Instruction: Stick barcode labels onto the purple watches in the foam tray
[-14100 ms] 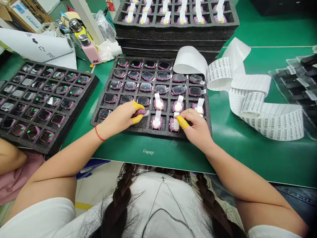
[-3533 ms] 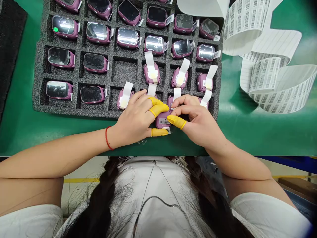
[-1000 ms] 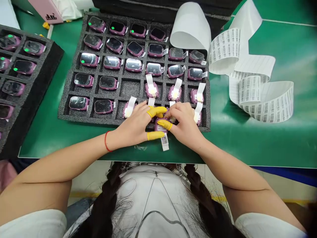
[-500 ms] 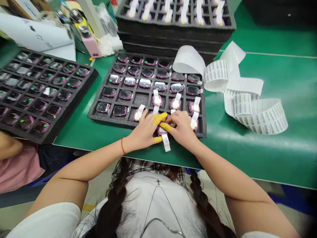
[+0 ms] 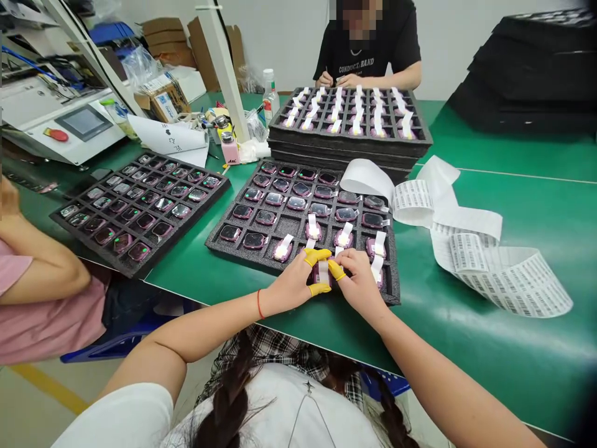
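Yellow finger cots cover the thumb and some fingertips of my left hand [image 5: 296,283], which is closed around a small purple smartwatch body [image 5: 321,278] at the near edge of the foam tray [image 5: 224,250]. A white strip label lies across the smartwatch. From the other side, my right hand [image 5: 361,280] is closed at it, its yellow-capped thumb against the smartwatch; its fingertips are partly hidden. Around my hands, purple smartwatches with white strips, such as one smartwatch [image 5: 282,250], lie in the tray's pockets. Others show dark screens, like this smartwatch [image 5: 255,240].
A label roll [image 5: 508,280] trails across the green table to the right. Behind stands a stack of black trays [image 5: 345,143], with a person in black [image 5: 368,65] beyond. Another tray [image 5: 135,264] lies left, beside a person in pink [image 5: 46,298]. A pink bottle [image 5: 230,149] stands behind.
My view has tilted up, so the tray and hands appear lower and the person opposite shows. The strip that hung below the smartwatch now lies up across it.
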`<state>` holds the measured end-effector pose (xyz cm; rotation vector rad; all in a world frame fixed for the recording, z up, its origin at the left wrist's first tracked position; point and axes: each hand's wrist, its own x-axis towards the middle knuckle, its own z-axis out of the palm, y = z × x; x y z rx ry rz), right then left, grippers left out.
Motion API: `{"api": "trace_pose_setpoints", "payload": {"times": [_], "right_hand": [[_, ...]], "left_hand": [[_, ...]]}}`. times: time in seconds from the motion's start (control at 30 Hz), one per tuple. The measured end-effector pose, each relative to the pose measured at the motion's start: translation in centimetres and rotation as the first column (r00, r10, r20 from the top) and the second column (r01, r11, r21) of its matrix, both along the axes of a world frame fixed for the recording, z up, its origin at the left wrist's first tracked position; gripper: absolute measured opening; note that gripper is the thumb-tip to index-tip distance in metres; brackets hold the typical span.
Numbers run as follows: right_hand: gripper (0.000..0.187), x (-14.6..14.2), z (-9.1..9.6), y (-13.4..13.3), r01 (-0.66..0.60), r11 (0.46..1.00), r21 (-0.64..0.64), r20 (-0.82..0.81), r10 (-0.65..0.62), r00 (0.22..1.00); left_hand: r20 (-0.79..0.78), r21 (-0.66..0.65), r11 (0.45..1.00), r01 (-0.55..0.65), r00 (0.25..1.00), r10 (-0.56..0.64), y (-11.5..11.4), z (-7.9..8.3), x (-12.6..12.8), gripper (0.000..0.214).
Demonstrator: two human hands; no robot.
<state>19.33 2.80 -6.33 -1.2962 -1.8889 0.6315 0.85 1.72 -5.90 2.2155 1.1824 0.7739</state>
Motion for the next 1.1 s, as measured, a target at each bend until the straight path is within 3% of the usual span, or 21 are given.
{"api": "trace_pose_setpoints", "payload": {"times": [0.23,0.33,0.43,0.53,0.7,0.77,0.9,1.1], "right_hand": [[0.023,0.0,0.6,-0.2,0.041,0.999,-0.012,-0.074,-0.042,0.996],[0.021,0.3,0.9,-0.1,0.124,0.992,-0.020,-0.135,-0.126,0.983],[0.017,0.5,1.0,0.1,0.176,0.984,-0.036,-0.180,-0.180,0.967],[0.012,0.4,0.9,0.1,0.187,0.981,-0.044,-0.190,-0.192,0.963],[0.013,0.3,0.8,0.2,0.184,0.982,-0.049,-0.198,-0.190,0.961],[0.013,0.3,0.8,0.2,0.193,0.980,-0.047,-0.213,-0.199,0.957],[0.010,0.4,0.9,0.3,0.220,0.974,-0.043,-0.245,-0.224,0.943],[0.012,0.3,0.9,0.3,0.239,0.969,-0.054,-0.271,-0.245,0.931]], "left_hand": [[-0.059,-0.041,0.996,-0.076,0.996,0.073,-0.4,1.0,0.3,0.064],[-0.034,-0.093,0.994,-0.051,0.998,0.049,0.4,2.2,-0.4,0.048],[-0.001,-0.097,0.988,-0.122,0.992,0.122,3.5,3.9,-2.4,0.033],[-0.026,-0.090,0.973,-0.212,0.977,0.210,8.2,5.1,-5.0,0.038],[-0.241,-0.231,0.972,-0.047,0.971,-0.010,13.6,5.1,-7.4,0.019],[-0.330,-0.230,0.973,-0.034,0.943,-0.045,14.6,5.3,-7.5,0.018],[-0.440,-0.058,0.994,-0.088,0.897,0.054,16.3,5.8,-6.7,0.029],[-0.483,0.015,1.000,-0.019,0.875,0.024,18.7,4.3,-4.4,0.025]]}}
